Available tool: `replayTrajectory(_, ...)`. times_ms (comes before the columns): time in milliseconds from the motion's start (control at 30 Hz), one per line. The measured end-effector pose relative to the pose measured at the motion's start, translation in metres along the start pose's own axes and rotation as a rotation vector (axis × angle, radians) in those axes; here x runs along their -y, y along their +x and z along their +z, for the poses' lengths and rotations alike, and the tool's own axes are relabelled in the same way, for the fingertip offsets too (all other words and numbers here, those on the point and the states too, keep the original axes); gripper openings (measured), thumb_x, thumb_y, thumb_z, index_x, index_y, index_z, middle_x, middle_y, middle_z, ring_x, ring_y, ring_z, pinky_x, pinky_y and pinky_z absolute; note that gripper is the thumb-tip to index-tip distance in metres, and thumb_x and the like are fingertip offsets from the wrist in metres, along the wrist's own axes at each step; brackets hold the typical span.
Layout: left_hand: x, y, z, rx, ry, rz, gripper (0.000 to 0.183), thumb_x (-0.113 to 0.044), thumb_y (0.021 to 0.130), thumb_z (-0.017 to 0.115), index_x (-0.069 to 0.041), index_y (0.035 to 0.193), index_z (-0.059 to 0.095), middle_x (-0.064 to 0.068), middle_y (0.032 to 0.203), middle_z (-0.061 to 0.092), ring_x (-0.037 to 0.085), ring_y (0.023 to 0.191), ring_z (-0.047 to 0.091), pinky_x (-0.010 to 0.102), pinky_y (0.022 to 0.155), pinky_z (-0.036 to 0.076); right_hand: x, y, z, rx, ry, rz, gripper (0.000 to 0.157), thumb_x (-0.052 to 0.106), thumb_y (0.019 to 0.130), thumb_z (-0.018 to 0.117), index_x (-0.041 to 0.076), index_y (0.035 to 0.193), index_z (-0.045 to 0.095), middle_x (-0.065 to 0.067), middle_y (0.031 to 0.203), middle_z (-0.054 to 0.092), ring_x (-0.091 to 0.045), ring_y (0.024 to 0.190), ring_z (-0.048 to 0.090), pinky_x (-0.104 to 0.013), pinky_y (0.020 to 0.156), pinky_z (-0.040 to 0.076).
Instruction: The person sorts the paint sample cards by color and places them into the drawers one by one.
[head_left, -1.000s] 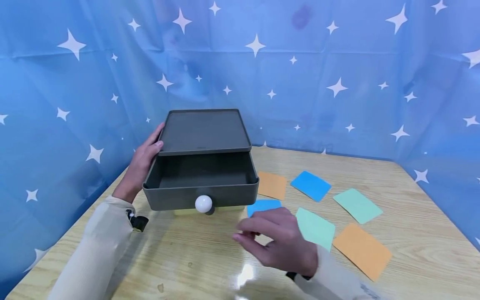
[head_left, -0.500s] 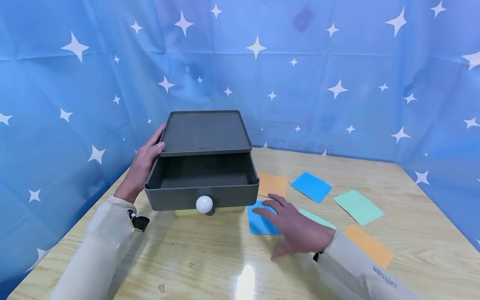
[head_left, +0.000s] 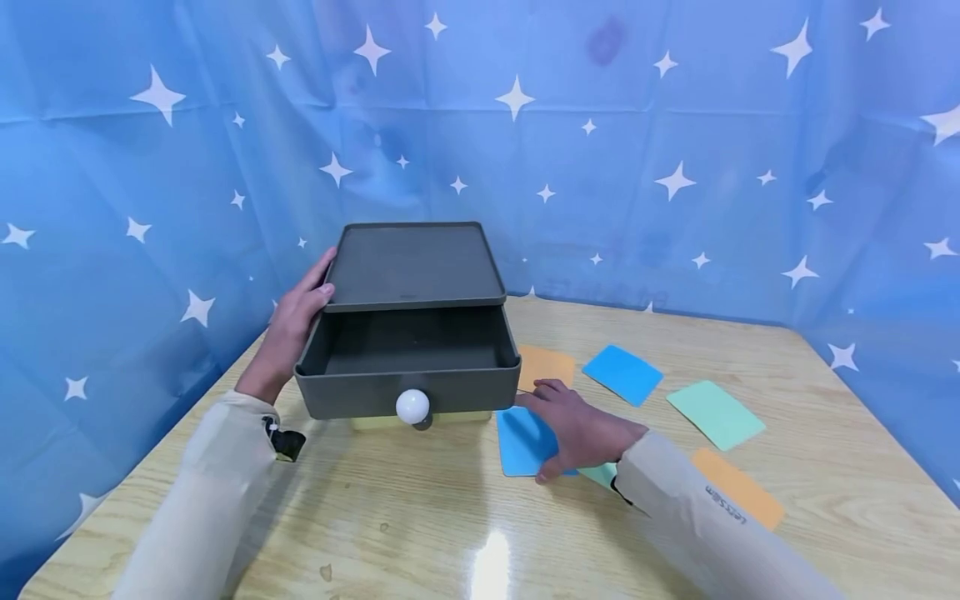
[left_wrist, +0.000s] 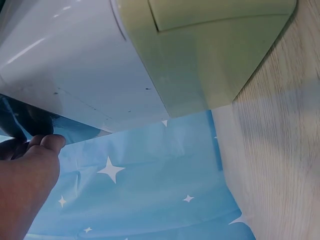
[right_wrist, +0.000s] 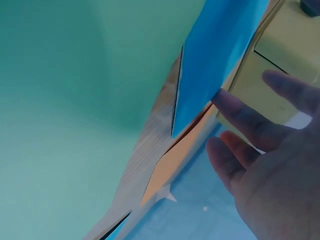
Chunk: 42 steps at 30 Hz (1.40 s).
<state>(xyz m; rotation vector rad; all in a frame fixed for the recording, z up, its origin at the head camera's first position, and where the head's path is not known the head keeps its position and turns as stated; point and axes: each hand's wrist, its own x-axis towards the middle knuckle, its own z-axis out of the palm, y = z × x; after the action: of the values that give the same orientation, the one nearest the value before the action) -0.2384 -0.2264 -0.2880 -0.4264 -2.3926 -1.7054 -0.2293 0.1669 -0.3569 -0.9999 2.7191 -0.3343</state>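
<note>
A small drawer cabinet with a dark grey tray-like top [head_left: 416, 265] stands left of centre in the head view. Its upper drawer [head_left: 352, 395], with a white round knob [head_left: 412, 407], is pulled out and looks bare inside. My left hand [head_left: 288, 333] rests against the cabinet's left side, thumb at the top's rim. In the left wrist view, that hand's fingertips touch the dark upper edge above the white side wall [left_wrist: 85, 70]. My right hand [head_left: 577, 425] spreads over a blue card [head_left: 519, 442], and a fingertip meets the card's edge in the right wrist view.
An orange card [head_left: 546, 367], another blue card [head_left: 622, 375], a green card [head_left: 716, 414] and an orange card [head_left: 738, 490] lie to the right. A second green card [head_left: 600, 473] is mostly under my right forearm. A starry blue cloth [head_left: 600, 167] surrounds the wooden table [head_left: 375, 533].
My right hand, earlier with fingers together in front of the drawer, has spread its fingers and moved away and right onto the near blue card. The left hand keeps its place.
</note>
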Motion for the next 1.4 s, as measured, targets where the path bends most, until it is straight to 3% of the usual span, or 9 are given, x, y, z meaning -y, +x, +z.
replayTrajectory(233, 0.001, 0.001, 0.000, 0.001, 0.015, 0.004, 0.057, -0.044, 0.106, 0.032, -0.042, 0.160, 0.012, -0.008, 0.171, 0.005, 0.025, 0.159, 0.004, 0.069, 0.120, 0.016, 0.000, 0.001, 0.002, -0.034, -0.058, -0.025, 0.088, 0.045, 0.068, 0.091, 0.019, 0.142, 0.052, -0.010, 0.135, 0.050, -0.033, 0.132, 0.038, -0.053, 0.096, 0.050)
replayTrajectory(400, 0.000, 0.000, -0.001, -0.002, 0.014, -0.005, 0.059, -0.043, 0.106, 0.032, -0.039, 0.161, 0.012, -0.009, 0.171, 0.005, 0.024, 0.159, 0.005, 0.068, 0.120, 0.019, 0.001, 0.001, 0.000, -0.037, -0.065, -0.033, 0.075, 0.046, 0.068, 0.091, 0.020, 0.132, 0.062, -0.009, 0.133, 0.052, -0.032, 0.131, 0.038, -0.053, 0.099, 0.050)
replayTrajectory(700, -0.001, 0.000, -0.001, 0.003, 0.006, -0.010, 0.056, -0.045, 0.106, 0.032, -0.044, 0.159, 0.012, -0.010, 0.171, 0.005, 0.023, 0.159, 0.006, 0.067, 0.120, 0.020, 0.004, -0.005, -0.008, -0.073, -0.032, -0.071, 0.066, 0.043, 0.074, 0.088, 0.024, 0.131, 0.062, -0.006, 0.137, 0.048, -0.027, 0.129, 0.041, -0.048, 0.098, 0.051)
replayTrajectory(1067, -0.001, 0.000, 0.000, 0.001, 0.007, -0.005, 0.058, -0.046, 0.106, 0.032, -0.041, 0.160, 0.012, -0.007, 0.171, 0.006, 0.026, 0.158, 0.007, 0.069, 0.119, 0.020, 0.009, -0.017, -0.023, -0.176, -0.120, -0.062, 0.066, 0.043, 0.072, 0.089, 0.022, 0.129, 0.064, -0.007, 0.134, 0.054, -0.024, 0.120, 0.054, -0.043, 0.095, 0.054)
replayTrajectory(1400, -0.001, -0.001, -0.002, 0.001, 0.015, -0.010, 0.059, -0.044, 0.106, 0.032, -0.039, 0.161, 0.011, -0.009, 0.171, 0.006, 0.025, 0.159, 0.006, 0.069, 0.120, 0.019, 0.014, -0.030, -0.042, -0.218, -0.106, -0.041, 0.062, 0.040, 0.072, 0.089, 0.020, 0.126, 0.066, -0.006, 0.128, 0.055, -0.023, 0.113, 0.057, -0.042, 0.090, 0.054)
